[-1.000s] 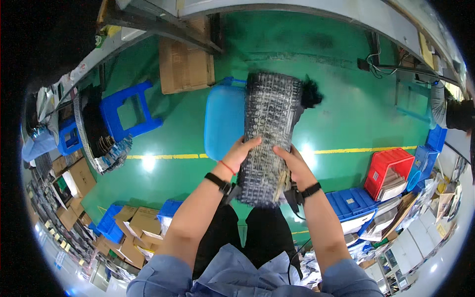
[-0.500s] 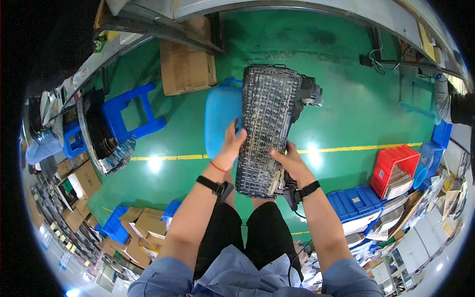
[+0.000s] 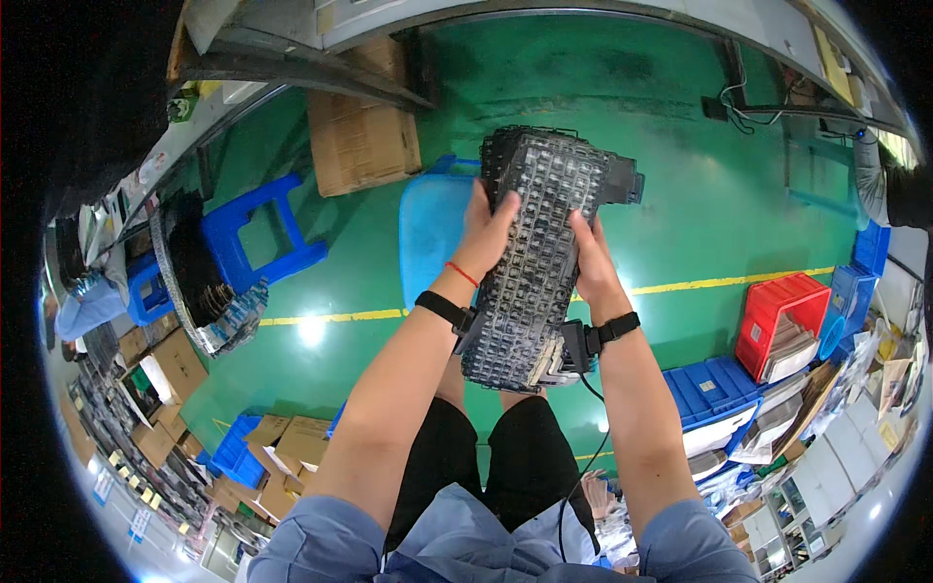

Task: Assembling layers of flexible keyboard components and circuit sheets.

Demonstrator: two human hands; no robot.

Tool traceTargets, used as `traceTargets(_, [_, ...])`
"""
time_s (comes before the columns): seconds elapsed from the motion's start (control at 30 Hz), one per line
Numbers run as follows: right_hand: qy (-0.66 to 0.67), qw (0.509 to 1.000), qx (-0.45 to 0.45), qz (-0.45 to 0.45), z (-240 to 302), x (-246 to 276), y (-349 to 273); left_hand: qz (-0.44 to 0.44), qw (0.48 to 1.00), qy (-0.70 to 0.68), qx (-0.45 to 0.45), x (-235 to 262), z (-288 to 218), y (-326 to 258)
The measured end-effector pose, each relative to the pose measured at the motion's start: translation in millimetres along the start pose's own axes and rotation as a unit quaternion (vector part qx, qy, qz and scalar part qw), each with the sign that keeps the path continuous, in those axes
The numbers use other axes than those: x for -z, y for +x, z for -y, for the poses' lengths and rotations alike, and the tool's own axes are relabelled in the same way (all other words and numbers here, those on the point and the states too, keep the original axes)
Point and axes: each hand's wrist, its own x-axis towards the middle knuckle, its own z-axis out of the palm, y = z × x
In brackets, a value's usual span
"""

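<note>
A thick stack of black keyboard frames [image 3: 535, 272], covered in small square key cells, hangs lengthwise in front of me above the floor. My left hand [image 3: 486, 238] grips its left side near the upper half, the thumb lying on the top face. Along the right edge, my right hand [image 3: 595, 260] clasps the stack with its thumb on top. The fingers of both hands go partly out of sight under it. Uneven layers show at the lower end, and a dark block [image 3: 620, 181] sticks out at the upper right.
A blue stool [image 3: 428, 243] stands just left of the stack, with a cardboard box [image 3: 362, 146] beyond it. Farther left are another blue stool [image 3: 301, 228] and a curved pile of dark parts [image 3: 180, 262]. A red crate [image 3: 758, 325] and a blue crate [image 3: 714, 384] sit at right.
Both hands have slid farther up the stack toward its far end. The stack's far end now shows more spread, with layers fanned out at the upper left.
</note>
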Motion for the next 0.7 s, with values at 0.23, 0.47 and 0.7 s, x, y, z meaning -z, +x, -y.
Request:
traceTargets(0.23, [-0.132,0.991,0.003,-0.029,0.1,-26.3,8.3,0.038,0.978,-0.200,0.037,24.1,22.8,-3.4])
traceTargets(0.47, [-0.104,0.990,-0.095,0.008,-56.8,27.2,-33.1,0.000,0.975,-0.178,0.135,56.8,103.1,-95.4])
traceTargets(0.7, [-0.187,0.968,-0.149,0.074,-46.9,33.5,-85.0,0.039,0.982,-0.022,0.186,27.4,65.2,-164.4])
